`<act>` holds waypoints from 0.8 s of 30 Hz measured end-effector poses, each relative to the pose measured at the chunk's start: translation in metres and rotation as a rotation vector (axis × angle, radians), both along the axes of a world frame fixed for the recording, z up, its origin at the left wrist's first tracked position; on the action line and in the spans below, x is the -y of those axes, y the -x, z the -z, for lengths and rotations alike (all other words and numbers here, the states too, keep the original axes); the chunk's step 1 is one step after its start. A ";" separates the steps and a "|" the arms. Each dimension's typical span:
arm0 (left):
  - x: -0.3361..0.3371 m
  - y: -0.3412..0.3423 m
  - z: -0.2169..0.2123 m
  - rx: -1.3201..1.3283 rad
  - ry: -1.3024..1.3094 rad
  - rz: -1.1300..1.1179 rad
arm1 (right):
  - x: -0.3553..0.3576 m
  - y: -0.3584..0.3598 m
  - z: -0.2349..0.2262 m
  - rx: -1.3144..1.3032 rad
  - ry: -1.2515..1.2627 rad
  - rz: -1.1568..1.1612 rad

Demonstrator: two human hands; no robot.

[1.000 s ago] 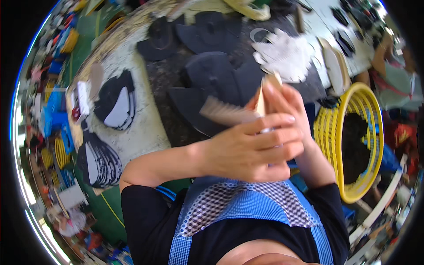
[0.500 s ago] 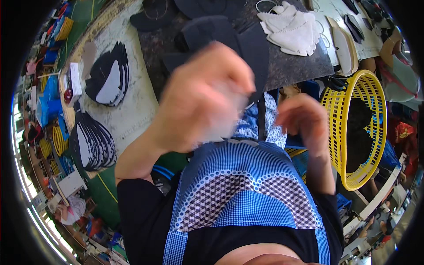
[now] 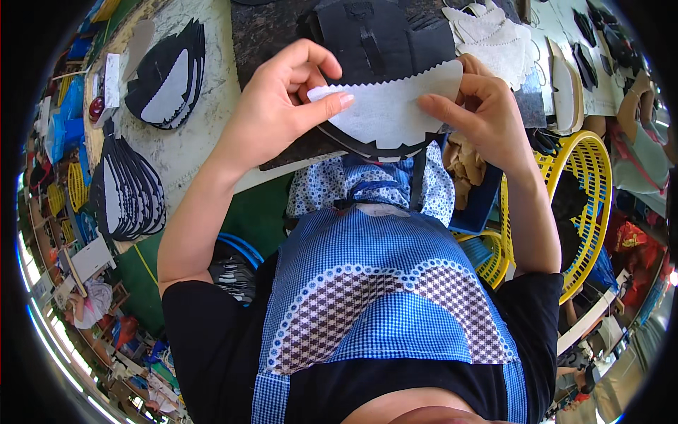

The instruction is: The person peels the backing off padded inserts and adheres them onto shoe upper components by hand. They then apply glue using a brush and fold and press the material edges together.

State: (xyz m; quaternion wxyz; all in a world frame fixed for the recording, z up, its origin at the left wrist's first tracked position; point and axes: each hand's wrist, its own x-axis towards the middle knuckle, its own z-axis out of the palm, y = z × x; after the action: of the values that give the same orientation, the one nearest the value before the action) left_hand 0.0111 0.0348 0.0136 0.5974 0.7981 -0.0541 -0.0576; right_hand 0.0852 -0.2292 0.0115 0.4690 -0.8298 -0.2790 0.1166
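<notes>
A white fabric piece (image 3: 388, 109) with a zigzag upper edge is held up in front of me, with a black curved piece (image 3: 374, 150) showing along its lower edge. My left hand (image 3: 272, 106) pinches the left end, thumb on the white face, fingers partly curled above. At the other end my right hand (image 3: 487, 106) grips the piece, its thumb pressed on the front and its fingers behind the edge. Just beyond the held piece lie black fabric pieces (image 3: 364, 42) on a dark board (image 3: 265, 46). A pile of white zigzag-edged pieces (image 3: 491, 42) is beside them.
Two fanned stacks of black-and-white pieces (image 3: 169, 85) (image 3: 131, 194) rest on the table's left side. To the right stands a yellow basket (image 3: 600, 212) with dark material inside. A blue bin (image 3: 474, 201) holds tan scraps. Another person's arm (image 3: 628, 102) shows at far right.
My hands were blurred and apart, the left one higher and nearer the middle. Now both hold the white piece with the black one, stretched between them above the table's near edge.
</notes>
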 end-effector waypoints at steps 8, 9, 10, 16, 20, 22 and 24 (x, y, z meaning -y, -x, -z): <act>-0.002 -0.002 -0.014 0.155 -0.555 0.127 | -0.006 0.002 -0.016 0.294 0.329 0.024; -0.004 -0.009 -0.019 0.136 -0.687 0.174 | -0.002 0.002 -0.023 0.418 0.435 0.065; -0.007 -0.014 -0.022 0.165 -0.767 0.194 | -0.003 0.008 -0.025 0.526 0.337 0.013; -0.109 -0.119 0.031 0.553 -1.016 -0.298 | -0.003 0.019 -0.029 0.267 0.010 -0.247; -0.142 -0.138 0.058 0.505 -1.093 -0.125 | 0.052 0.003 -0.018 -0.058 -0.184 0.215; -0.139 -0.141 0.062 0.664 -1.416 0.021 | 0.086 -0.014 0.003 -0.095 -0.084 0.465; -0.138 -0.148 0.063 0.735 -1.587 0.082 | 0.103 -0.029 0.024 -0.043 -0.045 0.583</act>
State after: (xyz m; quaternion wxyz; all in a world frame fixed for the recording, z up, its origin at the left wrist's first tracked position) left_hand 0.1593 0.1723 -0.0495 -0.1923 0.9436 -0.2159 0.1611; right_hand 0.1140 -0.3324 -0.0129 0.5070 -0.8616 -0.0213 -0.0118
